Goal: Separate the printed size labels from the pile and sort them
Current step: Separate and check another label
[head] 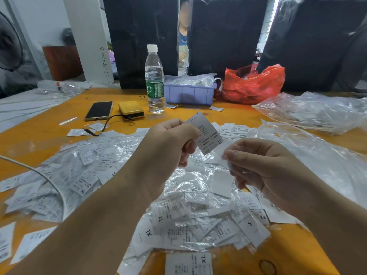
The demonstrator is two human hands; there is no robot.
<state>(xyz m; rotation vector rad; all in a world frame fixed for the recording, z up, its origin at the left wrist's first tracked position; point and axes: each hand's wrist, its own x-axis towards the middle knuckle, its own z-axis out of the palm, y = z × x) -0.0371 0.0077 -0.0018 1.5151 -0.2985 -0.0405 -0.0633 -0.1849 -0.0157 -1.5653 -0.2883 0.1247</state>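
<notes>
A: Status? Left hand (170, 143) pinches an S label (208, 133) between thumb and curled fingers; right hand (264, 169) pinches a blank white strip (222, 151) just below that label.

B: Progress, judged: early. The pile (178, 211) of labels lies under both hands, mixed XL, S and XS among clear plastic film (309, 155). No separate sorted stacks that I can tell.

A: Surface?

B: Orange table (234, 116). Beyond the fingertips: water bottle (154, 80), purple tray (189, 94), red bag (252, 84), phone (99, 110), yellow power bank (131, 109). Black wrapped bundles (224, 36) behind; another person between them.
</notes>
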